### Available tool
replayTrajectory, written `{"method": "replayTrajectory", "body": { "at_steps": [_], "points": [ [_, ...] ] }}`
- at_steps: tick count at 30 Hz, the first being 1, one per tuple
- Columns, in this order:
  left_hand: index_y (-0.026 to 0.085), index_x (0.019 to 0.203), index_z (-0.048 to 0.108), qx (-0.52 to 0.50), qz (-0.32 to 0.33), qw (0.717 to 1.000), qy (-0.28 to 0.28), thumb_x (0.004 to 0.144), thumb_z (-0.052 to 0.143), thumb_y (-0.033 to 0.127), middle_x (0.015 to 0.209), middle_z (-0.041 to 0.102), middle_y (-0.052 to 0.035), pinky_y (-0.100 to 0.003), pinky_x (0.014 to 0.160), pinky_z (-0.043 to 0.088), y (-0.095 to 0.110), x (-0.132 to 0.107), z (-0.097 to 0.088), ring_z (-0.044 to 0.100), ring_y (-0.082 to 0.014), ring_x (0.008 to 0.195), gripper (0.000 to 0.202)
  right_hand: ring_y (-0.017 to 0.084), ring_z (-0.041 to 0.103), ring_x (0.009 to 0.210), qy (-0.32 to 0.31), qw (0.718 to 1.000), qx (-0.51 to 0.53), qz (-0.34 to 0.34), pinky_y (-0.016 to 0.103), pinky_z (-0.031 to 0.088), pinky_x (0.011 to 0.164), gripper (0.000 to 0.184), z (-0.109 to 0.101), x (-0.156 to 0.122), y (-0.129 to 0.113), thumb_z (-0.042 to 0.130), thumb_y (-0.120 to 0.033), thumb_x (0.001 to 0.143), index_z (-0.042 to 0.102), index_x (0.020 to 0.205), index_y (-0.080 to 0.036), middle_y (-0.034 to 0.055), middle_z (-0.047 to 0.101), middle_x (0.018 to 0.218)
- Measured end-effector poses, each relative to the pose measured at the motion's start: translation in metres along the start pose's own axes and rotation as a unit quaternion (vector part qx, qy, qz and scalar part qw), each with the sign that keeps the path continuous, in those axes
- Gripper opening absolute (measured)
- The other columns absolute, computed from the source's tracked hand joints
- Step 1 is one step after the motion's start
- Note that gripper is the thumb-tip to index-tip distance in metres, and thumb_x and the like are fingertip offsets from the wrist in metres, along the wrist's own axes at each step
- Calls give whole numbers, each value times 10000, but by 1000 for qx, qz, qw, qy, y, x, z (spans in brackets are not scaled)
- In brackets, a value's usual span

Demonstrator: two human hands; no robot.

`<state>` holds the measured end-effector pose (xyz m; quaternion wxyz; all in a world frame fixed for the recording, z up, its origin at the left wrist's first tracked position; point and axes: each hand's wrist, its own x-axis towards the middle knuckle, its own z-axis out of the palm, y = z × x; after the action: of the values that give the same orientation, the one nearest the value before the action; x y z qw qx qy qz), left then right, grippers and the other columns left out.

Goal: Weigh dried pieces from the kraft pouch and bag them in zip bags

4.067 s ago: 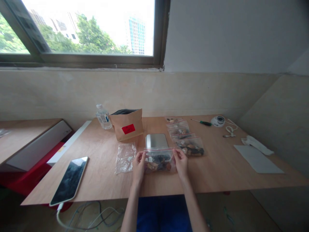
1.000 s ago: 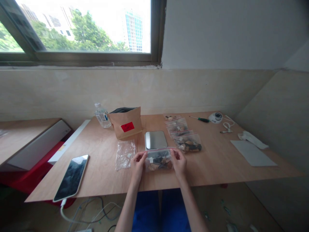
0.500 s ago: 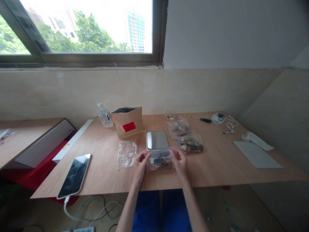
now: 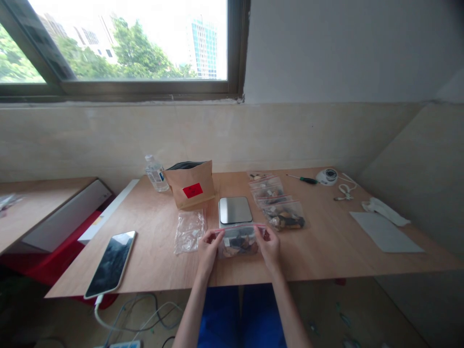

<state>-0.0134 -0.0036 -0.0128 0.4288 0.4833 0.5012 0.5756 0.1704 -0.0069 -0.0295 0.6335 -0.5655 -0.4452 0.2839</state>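
A clear zip bag [image 4: 238, 243] with a red seal strip and dark and tan pieces inside is held at the near side of the table. My left hand [image 4: 209, 246] pinches its top left corner between thumb and fingers. At the top right corner my right hand [image 4: 268, 244] grips it the same way. Just beyond the bag lies a flat scale with a silver plate [image 4: 235, 210]. Left of my left hand is a pile of clear plastic bags [image 4: 190, 231]. Several filled zip bags [image 4: 284, 215] lie in an overlapping row to the right of the scale.
A brown paper pouch [image 4: 192, 184] with a red label stands behind, beside a water bottle [image 4: 157, 174]. A phone [image 4: 111, 263] on a cable lies at the left edge. Toward the right are a screwdriver [image 4: 308, 181], a dome camera [image 4: 327, 177] and a white sheet [image 4: 384, 233].
Both hands keep hold of the zip bag, which has barely moved. The whole view has shifted very slightly.
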Motion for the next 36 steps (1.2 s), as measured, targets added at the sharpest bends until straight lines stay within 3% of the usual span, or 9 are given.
{"method": "replayTrajectory", "body": {
  "at_steps": [8,13,17,21,36],
  "points": [
    [165,755,692,19,-4,1000,4,706,685,389,699,655,-24,-237,605,418,1,-1,-1,569,-155,663,230,161,599,614,-6,1000,14,6,260,509,565,285,-1,-2,1,629,-420,751,658,833,-148,35,657,690],
    [166,810,675,-20,-16,999,-47,738,655,394,758,669,-32,-250,672,449,-1,0,0,598,-168,729,239,189,648,714,-45,996,67,30,278,525,641,274,-3,-2,-3,644,-404,747,648,859,-154,51,691,769],
    [159,787,670,-29,-36,997,-55,724,668,390,744,678,-39,-262,659,464,-2,0,1,608,-174,703,239,199,656,737,-93,993,62,42,292,526,650,297,-3,-1,-2,642,-415,748,672,887,-154,65,703,810],
    [154,771,672,-25,-38,997,-64,725,668,384,731,680,-42,-271,659,472,0,-1,2,609,-175,689,235,203,648,729,-83,995,31,40,305,521,659,282,-1,0,2,660,-412,730,694,838,-153,68,705,787],
    [161,803,658,50,10,999,8,744,644,415,705,637,-14,-227,585,423,-2,-8,3,558,-134,624,260,196,662,679,-60,997,17,45,283,526,627,280,5,-3,-3,652,-418,727,706,791,-151,71,719,741]
  ]
}}
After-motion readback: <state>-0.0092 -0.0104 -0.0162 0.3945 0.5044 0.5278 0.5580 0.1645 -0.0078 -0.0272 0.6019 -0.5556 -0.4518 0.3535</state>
